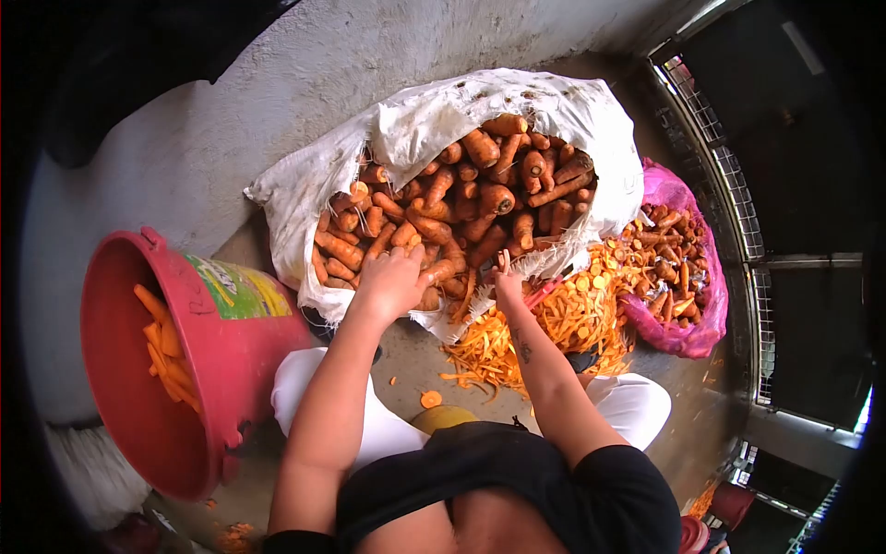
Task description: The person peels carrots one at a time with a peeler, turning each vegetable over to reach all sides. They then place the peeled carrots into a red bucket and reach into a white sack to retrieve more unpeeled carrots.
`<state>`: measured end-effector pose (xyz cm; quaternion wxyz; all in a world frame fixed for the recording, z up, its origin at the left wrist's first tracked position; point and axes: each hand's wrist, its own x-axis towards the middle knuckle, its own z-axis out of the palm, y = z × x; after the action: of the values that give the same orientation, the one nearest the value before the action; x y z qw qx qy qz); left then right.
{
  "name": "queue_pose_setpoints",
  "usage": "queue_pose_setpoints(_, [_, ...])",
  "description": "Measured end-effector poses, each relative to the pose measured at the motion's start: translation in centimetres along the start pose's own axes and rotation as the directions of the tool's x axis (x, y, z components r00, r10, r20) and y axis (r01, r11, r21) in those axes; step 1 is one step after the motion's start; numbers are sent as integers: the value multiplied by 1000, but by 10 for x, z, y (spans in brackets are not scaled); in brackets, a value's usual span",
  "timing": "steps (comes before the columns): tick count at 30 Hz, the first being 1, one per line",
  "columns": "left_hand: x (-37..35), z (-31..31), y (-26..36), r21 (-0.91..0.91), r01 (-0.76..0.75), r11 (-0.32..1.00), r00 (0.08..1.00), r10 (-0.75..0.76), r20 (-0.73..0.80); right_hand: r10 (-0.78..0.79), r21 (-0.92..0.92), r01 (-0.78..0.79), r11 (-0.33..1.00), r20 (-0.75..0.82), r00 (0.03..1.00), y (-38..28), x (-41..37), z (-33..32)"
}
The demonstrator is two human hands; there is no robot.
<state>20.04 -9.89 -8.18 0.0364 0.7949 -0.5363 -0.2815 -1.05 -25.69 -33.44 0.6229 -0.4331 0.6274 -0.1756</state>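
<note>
Between red bucket (pixel 242 343) and pink bag (pixel 681 338), left hand (pixel 392 282) grips a carrot (pixel 442 270), right hand (pixel 507 283) a peeler (pixel 544 291).

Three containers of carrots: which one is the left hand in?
The white sack, in the middle: the left hand lies on its whole carrots. The red bucket and pink bag sit aside.

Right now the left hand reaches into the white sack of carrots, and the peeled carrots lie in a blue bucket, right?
No: the head view shows a red bucket, not blue. The left hand does reach into the white sack of carrots, and peeled carrots lie in it.
</note>
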Motion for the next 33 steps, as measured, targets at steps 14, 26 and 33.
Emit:
queue_pose_setpoints(14, [6,8,0,-27,-37,999,996,39,77,-188,-58,184,981,-493,850,62,94,80])
queue_pose_setpoints(26, [12,11,3,6,-27,1000,998,27,50,-251,82,326,942,-475,843,17,50,66])
queue_pose_setpoints(33, [21,18,17,143,-71,987,994,81,-70,70,121,-103,987,255,964,-55,-57,13])
